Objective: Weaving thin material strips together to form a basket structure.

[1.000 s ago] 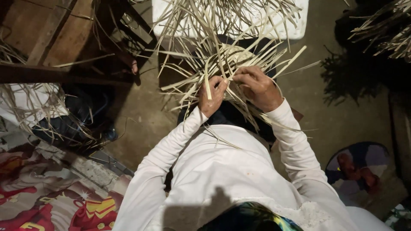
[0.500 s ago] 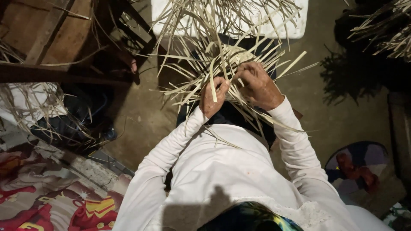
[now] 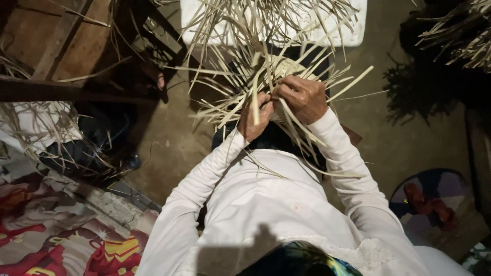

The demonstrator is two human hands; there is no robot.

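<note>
A half-woven piece of pale flat cane strips [image 3: 279, 66] sits in front of me, with loose strip ends fanning out on all sides. My left hand [image 3: 254, 119] pinches one upright strip at the near edge of the weave. Beside it, my right hand [image 3: 303, 97] is closed over several strips at the weave's middle, knuckles up. Both of my arms wear long white sleeves. A few strips trail down over my lap.
A white box-like surface [image 3: 348, 30] lies just beyond the weave. A dark wooden frame [image 3: 61, 89] stands at the left, with more loose strips [image 3: 36, 128] below it. Another strip bundle [image 3: 460, 41] is at top right. A patterned mat [image 3: 66, 240] lies lower left.
My right hand has shifted slightly left and down over the weave, closing nearer my left hand. The left hand keeps its pinch on the upright strip.
</note>
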